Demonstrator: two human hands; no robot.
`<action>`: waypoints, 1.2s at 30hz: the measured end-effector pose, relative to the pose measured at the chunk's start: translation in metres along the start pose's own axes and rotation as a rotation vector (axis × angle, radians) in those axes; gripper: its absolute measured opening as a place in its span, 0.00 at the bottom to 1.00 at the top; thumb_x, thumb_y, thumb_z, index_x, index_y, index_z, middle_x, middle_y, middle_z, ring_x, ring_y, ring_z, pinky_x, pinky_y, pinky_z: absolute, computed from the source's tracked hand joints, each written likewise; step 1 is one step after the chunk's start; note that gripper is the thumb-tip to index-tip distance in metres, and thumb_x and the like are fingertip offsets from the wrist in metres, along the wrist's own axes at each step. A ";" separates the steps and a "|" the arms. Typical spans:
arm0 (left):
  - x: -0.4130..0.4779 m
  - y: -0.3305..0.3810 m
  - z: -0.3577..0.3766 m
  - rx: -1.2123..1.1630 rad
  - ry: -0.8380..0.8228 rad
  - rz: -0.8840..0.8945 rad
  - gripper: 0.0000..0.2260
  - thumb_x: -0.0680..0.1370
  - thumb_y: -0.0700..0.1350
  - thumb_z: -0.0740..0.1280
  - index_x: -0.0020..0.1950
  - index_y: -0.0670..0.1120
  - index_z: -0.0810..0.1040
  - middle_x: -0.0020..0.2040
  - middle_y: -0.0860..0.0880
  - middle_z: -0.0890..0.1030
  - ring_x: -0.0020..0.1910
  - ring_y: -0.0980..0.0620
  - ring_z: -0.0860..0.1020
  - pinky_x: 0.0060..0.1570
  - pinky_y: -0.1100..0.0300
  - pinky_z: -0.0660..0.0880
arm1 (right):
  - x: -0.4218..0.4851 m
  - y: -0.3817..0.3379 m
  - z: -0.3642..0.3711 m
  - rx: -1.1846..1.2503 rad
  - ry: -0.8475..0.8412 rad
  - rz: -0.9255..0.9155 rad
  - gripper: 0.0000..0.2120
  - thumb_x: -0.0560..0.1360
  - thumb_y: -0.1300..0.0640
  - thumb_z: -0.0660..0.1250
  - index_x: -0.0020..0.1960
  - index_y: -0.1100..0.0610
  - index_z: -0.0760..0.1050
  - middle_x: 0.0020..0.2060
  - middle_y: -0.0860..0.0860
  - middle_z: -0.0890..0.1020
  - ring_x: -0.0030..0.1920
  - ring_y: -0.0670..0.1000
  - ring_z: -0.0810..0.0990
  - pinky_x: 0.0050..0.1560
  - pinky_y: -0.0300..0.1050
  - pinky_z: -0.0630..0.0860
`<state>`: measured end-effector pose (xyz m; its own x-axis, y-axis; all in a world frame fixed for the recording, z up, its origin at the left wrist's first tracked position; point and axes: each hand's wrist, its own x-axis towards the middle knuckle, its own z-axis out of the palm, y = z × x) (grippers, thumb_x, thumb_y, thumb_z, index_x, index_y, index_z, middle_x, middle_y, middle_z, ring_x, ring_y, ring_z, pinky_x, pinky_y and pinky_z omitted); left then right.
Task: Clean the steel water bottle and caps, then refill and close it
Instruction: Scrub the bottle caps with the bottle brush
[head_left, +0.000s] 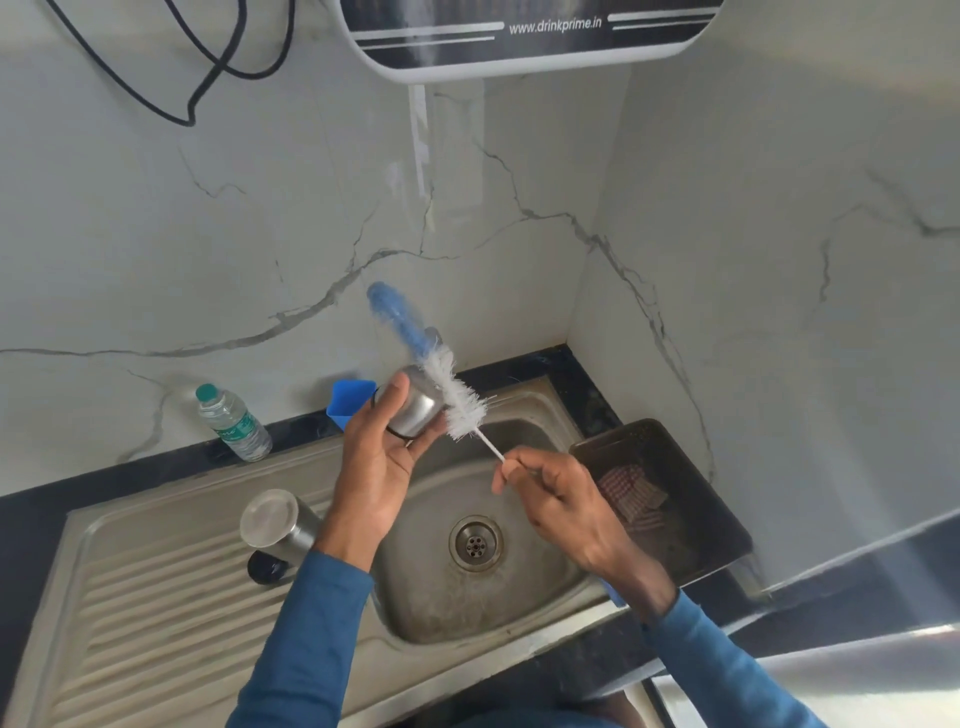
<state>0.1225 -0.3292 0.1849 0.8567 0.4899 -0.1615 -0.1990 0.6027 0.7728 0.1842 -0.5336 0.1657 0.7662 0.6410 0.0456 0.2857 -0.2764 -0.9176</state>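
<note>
My left hand (382, 449) grips a steel cap (413, 408) with a black ring at its rim, held above the sink basin. My right hand (556, 499) pinches the thin wire handle of a bottle brush (457, 395). Its white bristles lie against the cap and its blue bristled tip points up towards the wall. The steel water bottle (278, 522) lies on the draining board to the left, base towards me. A small black cap (266, 567) sits on the board just in front of it.
The steel sink (524, 410) has a round drain (475, 541) in its basin. A plastic water bottle (234, 423) and a blue container (349, 401) stand at the back. A dark tray (691, 540) with checked cloth sits right. A water purifier (519, 36) hangs above.
</note>
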 end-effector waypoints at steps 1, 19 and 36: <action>0.000 0.000 -0.001 0.008 -0.004 -0.003 0.10 0.81 0.47 0.70 0.59 0.45 0.83 0.55 0.46 0.86 0.54 0.49 0.85 0.48 0.56 0.84 | -0.001 0.001 0.000 -0.001 -0.002 0.013 0.13 0.86 0.54 0.63 0.45 0.51 0.81 0.24 0.44 0.64 0.26 0.47 0.62 0.29 0.44 0.60; -0.009 0.006 0.009 0.078 -0.175 0.035 0.26 0.64 0.62 0.85 0.55 0.49 0.89 0.59 0.46 0.87 0.61 0.48 0.84 0.62 0.50 0.82 | 0.005 -0.004 -0.009 0.135 0.003 -0.006 0.14 0.86 0.55 0.60 0.46 0.52 0.81 0.25 0.47 0.65 0.24 0.49 0.62 0.28 0.46 0.60; -0.011 0.012 0.005 0.001 -0.123 -0.050 0.16 0.83 0.50 0.63 0.51 0.50 0.90 0.59 0.45 0.87 0.60 0.48 0.85 0.54 0.54 0.84 | -0.006 0.000 -0.004 -0.014 0.007 -0.010 0.13 0.86 0.56 0.62 0.46 0.52 0.82 0.23 0.42 0.65 0.25 0.44 0.61 0.29 0.42 0.60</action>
<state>0.1127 -0.3304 0.1994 0.9172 0.3787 -0.1235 -0.1543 0.6237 0.7663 0.1823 -0.5402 0.1667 0.7676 0.6384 0.0575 0.3010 -0.2799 -0.9116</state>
